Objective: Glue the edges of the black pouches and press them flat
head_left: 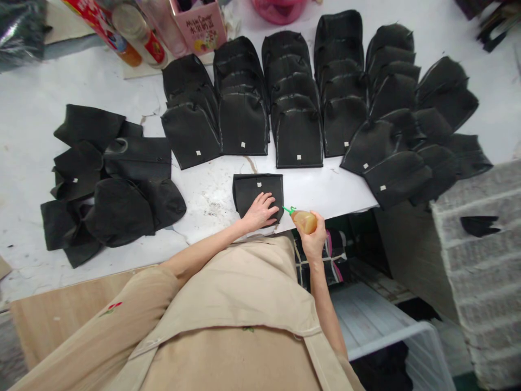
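Observation:
A black sewn piece [249, 196] with a small white tag lies at the front edge of the white table. My left hand [261, 210] rests flat on it, fingers spread. In my right hand [315, 239] is a squeeze bottle [305, 221] of amber liquid, with a green nozzle [288, 210] pointing left. The nozzle's tip is at the right edge of the black piece; whether it touches, I cannot tell. Behind my hands, overlapping rows of similar black pieces [299, 138] lie on the table, most front ones showing a white tag.
A loose heap of black pieces [122, 209] lies to the left. Cans [138, 32], a pink box [199, 27] and a pink bowl [280, 10] stand at the back. Below right are a clear plastic bin [378, 320] and a pale ridged stack [480, 271].

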The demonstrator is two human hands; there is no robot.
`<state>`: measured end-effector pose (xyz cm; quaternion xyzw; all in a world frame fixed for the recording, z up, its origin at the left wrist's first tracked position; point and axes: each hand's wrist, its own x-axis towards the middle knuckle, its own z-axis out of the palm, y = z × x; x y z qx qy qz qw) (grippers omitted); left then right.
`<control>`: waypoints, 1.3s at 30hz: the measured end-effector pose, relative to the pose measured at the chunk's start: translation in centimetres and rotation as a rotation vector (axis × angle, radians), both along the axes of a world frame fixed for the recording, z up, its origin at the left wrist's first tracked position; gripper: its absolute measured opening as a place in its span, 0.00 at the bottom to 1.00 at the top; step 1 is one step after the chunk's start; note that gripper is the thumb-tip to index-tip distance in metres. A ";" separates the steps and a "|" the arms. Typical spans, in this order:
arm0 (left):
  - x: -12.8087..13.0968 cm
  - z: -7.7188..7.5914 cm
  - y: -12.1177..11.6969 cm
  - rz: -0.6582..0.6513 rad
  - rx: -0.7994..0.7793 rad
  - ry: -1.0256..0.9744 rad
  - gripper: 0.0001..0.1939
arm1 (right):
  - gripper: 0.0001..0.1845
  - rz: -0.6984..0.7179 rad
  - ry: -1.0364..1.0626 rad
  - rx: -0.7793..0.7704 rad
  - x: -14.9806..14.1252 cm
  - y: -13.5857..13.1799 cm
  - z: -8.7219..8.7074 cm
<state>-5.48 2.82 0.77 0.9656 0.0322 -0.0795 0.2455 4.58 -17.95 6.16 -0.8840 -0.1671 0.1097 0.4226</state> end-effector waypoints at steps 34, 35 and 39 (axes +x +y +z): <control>-0.2 0.1 -0.4 -0.013 -0.042 -0.094 0.11 | 0.29 -0.054 -0.009 -0.012 -3.5 -1.9 0.7; -0.2 0.1 -0.4 -0.014 -0.042 -0.095 0.11 | 0.29 -0.055 -0.005 -0.012 -3.7 -2.0 0.7; -0.2 0.0 -0.4 -0.020 -0.017 -0.102 0.10 | 0.30 -0.064 0.015 -0.012 -4.1 -2.3 0.7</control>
